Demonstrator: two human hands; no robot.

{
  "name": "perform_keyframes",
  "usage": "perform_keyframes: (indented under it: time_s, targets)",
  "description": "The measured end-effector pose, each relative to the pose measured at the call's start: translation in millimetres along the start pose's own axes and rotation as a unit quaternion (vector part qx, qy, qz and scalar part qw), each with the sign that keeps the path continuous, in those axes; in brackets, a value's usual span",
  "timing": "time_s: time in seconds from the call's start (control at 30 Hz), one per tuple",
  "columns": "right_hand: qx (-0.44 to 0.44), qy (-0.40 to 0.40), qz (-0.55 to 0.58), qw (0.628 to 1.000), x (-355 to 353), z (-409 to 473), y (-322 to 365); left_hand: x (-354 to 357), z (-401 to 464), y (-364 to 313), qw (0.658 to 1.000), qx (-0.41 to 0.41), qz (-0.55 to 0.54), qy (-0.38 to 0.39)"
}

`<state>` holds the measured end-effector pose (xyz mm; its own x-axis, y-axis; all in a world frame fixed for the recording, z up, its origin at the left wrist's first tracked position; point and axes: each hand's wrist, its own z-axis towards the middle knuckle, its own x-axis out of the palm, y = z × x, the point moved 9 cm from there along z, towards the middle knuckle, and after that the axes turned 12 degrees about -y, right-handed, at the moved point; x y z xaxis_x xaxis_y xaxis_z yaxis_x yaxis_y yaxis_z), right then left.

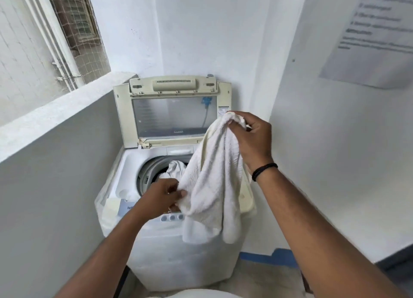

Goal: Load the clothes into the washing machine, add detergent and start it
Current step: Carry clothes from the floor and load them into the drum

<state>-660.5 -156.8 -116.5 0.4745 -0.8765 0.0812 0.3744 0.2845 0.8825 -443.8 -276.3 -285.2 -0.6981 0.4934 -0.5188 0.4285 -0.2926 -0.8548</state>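
A white top-loading washing machine (125, 177) stands in the corner with its lid (172, 116) raised against the wall. White clothes (175, 167) lie inside the drum. A white towel (212, 186) hangs over the machine's right front. My right hand (250, 139) pinches the towel's top end, held high above the drum. My left hand (163, 195) grips the towel's lower left edge just over the control panel (172, 217). The towel hides the right half of the drum opening.
A grey half-wall (55, 163) runs along the left of the machine, with a netted window (76, 23) above it. A printed notice (377, 34) hangs on the right wall. A white rounded rim (201, 294) shows at the bottom edge.
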Motion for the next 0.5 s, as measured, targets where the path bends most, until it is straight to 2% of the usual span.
perform_keyframes:
  time_s: [0.07,0.17,0.23,0.3,0.37,0.43,0.5]
  targets:
    - [-0.019,-0.052,-0.026,0.998,11.3,15.7,-7.1,-28.9,23.1,0.5,0.992,-0.01,-0.087,-0.087]
    - [-0.035,-0.119,-0.042,0.991,27.5,29.0,-23.0,-81.3,52.8,-3.8,0.944,-0.014,-0.258,-0.208]
    - [-0.004,-0.099,-0.065,0.993,48.2,33.5,-47.9,-104.4,75.3,-5.1,0.921,0.015,-0.323,-0.218]
    - [0.09,-0.036,-0.103,0.99,68.4,28.6,-90.0,-104.1,96.2,2.7,0.925,0.041,-0.333,-0.178]
    - [0.144,0.021,-0.148,0.978,80.8,14.7,-131.1,-92.6,114.7,34.4,0.96,0.026,-0.228,-0.157]
    - [0.178,0.106,-0.216,0.954,85.5,-12.1,-169.3,-68.0,118.3,80.2,0.992,-0.009,-0.032,-0.122]
    - [0.22,0.228,-0.295,0.901,85.9,-51.8,-209.0,-29.6,103.8,131.1,0.99,-0.07,0.12,-0.004]
